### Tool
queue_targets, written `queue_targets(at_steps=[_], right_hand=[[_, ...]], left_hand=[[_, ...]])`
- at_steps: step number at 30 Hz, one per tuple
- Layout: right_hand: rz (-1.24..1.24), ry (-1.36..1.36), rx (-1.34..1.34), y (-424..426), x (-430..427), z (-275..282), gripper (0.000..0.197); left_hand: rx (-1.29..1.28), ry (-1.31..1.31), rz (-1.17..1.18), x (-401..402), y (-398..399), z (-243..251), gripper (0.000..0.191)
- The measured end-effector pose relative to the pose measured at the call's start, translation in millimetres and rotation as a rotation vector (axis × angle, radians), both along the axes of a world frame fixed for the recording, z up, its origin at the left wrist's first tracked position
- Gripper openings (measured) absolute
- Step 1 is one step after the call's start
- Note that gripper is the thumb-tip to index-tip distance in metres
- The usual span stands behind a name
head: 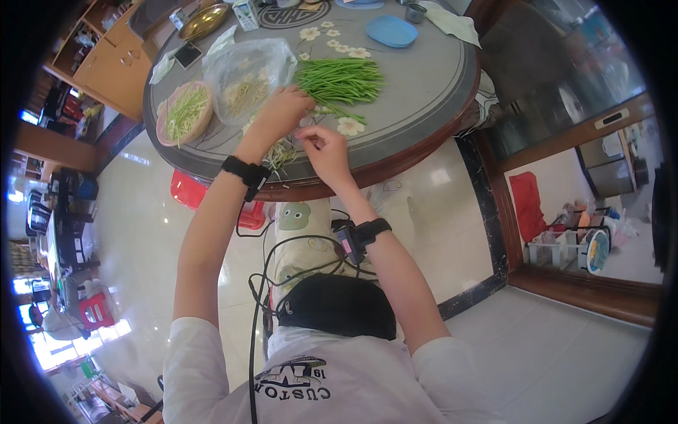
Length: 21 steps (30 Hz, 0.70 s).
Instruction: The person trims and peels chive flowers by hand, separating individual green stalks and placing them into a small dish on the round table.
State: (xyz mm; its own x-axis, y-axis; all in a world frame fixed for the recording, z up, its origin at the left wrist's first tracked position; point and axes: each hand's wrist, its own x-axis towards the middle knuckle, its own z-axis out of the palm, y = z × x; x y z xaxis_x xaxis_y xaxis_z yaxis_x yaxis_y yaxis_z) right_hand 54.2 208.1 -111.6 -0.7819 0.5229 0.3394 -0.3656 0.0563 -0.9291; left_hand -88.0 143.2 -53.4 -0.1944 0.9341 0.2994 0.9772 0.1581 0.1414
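Note:
My left hand (283, 114) reaches over the grey round table (424, 100), its fingertips by the left end of a bundle of thin green stalks (341, 79). Whether it grips one is too small to tell. Close below it, my right hand (327, 153) has thumb and fingertips drawn together; anything between them is not clear. Under and between the hands, a small heap of pale and green plant scraps (280, 156) lies near the table's edge. A clear plastic bag (275, 55) with pale sprout-like pieces lies left of the stalks. Further left, a pink basket (206, 108) holds pale-green sprouts or stems.
A blue plate (392, 32), metal cup (416, 13) and white cloth (453, 24) are at the far right. A gold-coloured tray (204, 22), carton (246, 15) and dark flat object (187, 54) stand far left. Black cables (265, 259) cross my lap; a red stool (188, 188) is below.

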Motion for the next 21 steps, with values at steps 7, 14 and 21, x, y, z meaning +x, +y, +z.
queue_targets(at_steps=[7, 14, 21], right_hand=[[-0.082, 0.057, -0.027, -3, 3, -5, 0.011], [-0.121, 0.032, -0.304, 4, 2, 4, 0.024], [0.221, 0.03, -0.308, 8, 6, 3, 0.026]], left_hand=[[-0.033, 0.22, 0.029, 16, -5, 0, 0.007], [0.193, -0.158, 0.126, 47, -21, 18, 0.009], [0.291, -0.781, 0.307, 86, -68, 6, 0.015]])
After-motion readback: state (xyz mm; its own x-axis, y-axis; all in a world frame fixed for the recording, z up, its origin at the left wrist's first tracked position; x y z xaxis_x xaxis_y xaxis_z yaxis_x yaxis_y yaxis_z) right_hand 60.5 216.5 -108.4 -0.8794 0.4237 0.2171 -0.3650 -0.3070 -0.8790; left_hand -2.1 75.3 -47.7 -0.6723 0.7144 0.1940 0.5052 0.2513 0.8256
